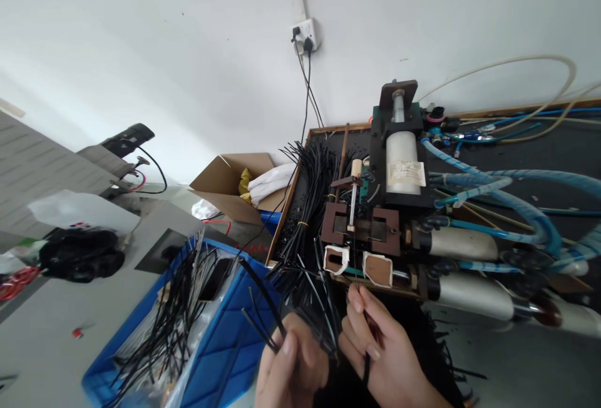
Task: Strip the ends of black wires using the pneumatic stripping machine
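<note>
My left hand [295, 367], at the bottom centre, is closed around a few black cables [263, 292] whose ends point up and to the left. Beside it, my right hand [382, 345] pinches a thin black cable [367, 367] between thumb and forefinger. The fingertips of that hand are just below the front edge of a pneumatic press [389, 233]. Two brown pads edged with white [378, 269] sit at the front of this machine, and the cable's upper end reaches toward the gap between them. Whether it touches the machine I cannot tell.
A bundle of black cables [307, 208] lies on the bench left of the press. Blue air hoses [498, 186] and cylinders [474, 295] stretch to the right. At lower left stands a blue bin [230, 345] with more cables. Behind it is an open cardboard box [220, 192].
</note>
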Tool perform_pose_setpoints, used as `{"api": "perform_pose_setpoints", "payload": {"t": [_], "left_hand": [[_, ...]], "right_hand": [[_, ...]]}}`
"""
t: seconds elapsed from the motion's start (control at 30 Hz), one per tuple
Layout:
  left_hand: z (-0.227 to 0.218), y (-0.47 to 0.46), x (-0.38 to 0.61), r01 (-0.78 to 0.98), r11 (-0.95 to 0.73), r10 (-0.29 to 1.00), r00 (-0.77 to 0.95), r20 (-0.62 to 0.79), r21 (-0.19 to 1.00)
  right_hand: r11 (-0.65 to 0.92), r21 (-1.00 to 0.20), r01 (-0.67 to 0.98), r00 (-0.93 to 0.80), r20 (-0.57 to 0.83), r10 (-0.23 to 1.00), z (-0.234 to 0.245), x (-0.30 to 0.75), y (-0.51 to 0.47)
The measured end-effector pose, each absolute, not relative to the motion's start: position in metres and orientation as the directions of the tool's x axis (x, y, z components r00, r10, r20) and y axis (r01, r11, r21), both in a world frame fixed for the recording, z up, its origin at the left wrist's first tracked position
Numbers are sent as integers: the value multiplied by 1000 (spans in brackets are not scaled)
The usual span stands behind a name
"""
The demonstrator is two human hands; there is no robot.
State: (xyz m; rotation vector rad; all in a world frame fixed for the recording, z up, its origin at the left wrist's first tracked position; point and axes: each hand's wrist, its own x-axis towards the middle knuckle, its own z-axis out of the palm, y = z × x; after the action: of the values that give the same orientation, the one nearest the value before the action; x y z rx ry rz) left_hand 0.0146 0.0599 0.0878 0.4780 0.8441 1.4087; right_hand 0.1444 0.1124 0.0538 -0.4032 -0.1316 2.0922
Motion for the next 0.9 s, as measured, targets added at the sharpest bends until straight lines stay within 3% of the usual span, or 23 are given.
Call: {"api": "perform_pose_setpoints", "payload": {"t": [0.4, 0.9], "left_hand": [[82, 56, 15, -673, 152, 975, -15, -219, 724], [66, 47, 6, -665, 143, 983, 11, -181, 733]], "right_hand": [[-543, -231, -807, -514, -179, 839, 54, 149, 113], [-567, -236, -789, -515, -250, 820, 60, 145, 113]]}}
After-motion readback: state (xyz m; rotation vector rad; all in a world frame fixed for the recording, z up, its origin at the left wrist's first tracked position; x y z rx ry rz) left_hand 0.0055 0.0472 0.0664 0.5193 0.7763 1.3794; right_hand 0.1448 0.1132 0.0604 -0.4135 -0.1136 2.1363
